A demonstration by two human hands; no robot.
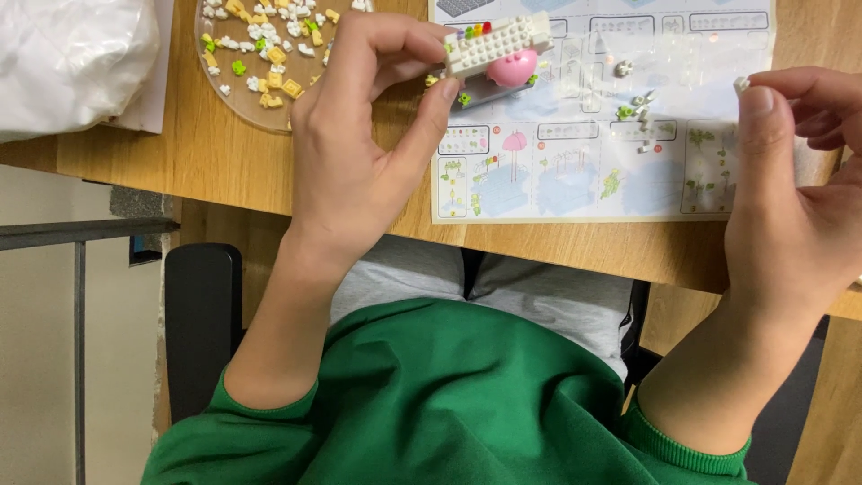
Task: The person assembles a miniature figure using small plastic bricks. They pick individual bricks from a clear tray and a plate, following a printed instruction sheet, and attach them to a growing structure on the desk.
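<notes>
Gripping a white brick model (499,43), the left hand (359,135) hovered above the counter (224,162); the right hand (790,207) pinched a tiny white piece (742,84).

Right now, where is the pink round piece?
In the head view, the pink round piece sits top centre, on the small brick model that the left hand holds over the instruction sheet.

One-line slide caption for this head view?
Left hand holds a white brick model over the instruction sheet; right hand pinches a tiny white piece.
</notes>
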